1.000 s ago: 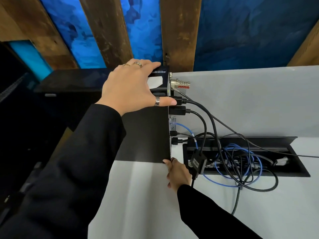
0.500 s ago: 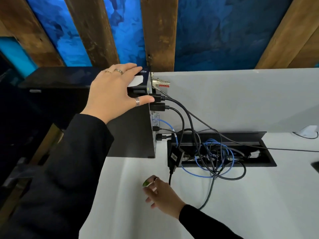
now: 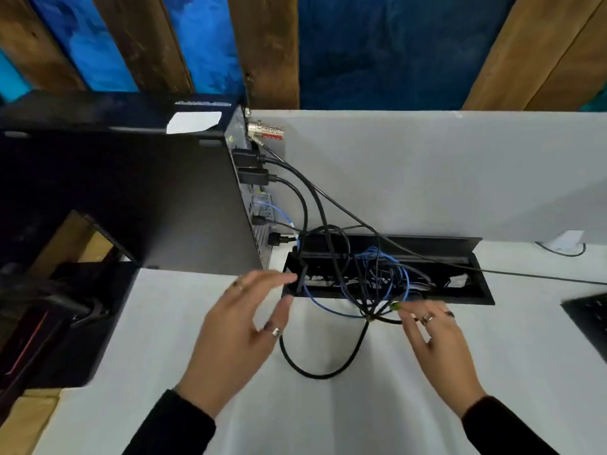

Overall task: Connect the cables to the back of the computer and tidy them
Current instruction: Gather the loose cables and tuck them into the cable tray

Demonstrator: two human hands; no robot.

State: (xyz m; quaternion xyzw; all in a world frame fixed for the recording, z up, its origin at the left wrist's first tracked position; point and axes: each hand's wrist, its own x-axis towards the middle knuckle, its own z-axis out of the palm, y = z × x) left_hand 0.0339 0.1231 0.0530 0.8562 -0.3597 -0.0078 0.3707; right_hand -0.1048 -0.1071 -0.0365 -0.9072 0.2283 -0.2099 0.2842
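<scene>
While both hands hover over the white desk (image 3: 328, 405), nothing is held in either. The left hand (image 3: 236, 336) is out flat with fingers loosely spread, its fingertips (image 3: 276, 277) blurred and just at the near left corner of the black cable tray (image 3: 486, 290) sunk into the desk; whether they touch it I cannot tell. The right hand (image 3: 437, 349) is spread too, fingers straight, reaching toward the near rim of the tray where the loops spill out. Rings show on both hands, and black sleeves cover both wrists.

Now the computer (image 3: 164, 205): a black tower lying at the back left of the desk, its rear panel facing right. 2 thick black cables (image 3: 305, 205) sit plugged into the upper ports, a blue network cable (image 3: 285, 218) lower down, and smaller black plugs under that. All of them drop into the tray, where a tangle of blue and black loops (image 3: 381, 280) lies unsorted. 1 thick black cable (image 3: 315, 372) loops out onto the desk between the 2 hands. A silver combination lock (image 3: 266, 129) hangs at the top corner of the rear panel, its thin black cord (image 3: 525, 274) running off right across the tray. A keyboard corner (image 3: 588, 313) shows at the right edge, and a grey partition (image 3: 427, 172) stands behind the tray.
</scene>
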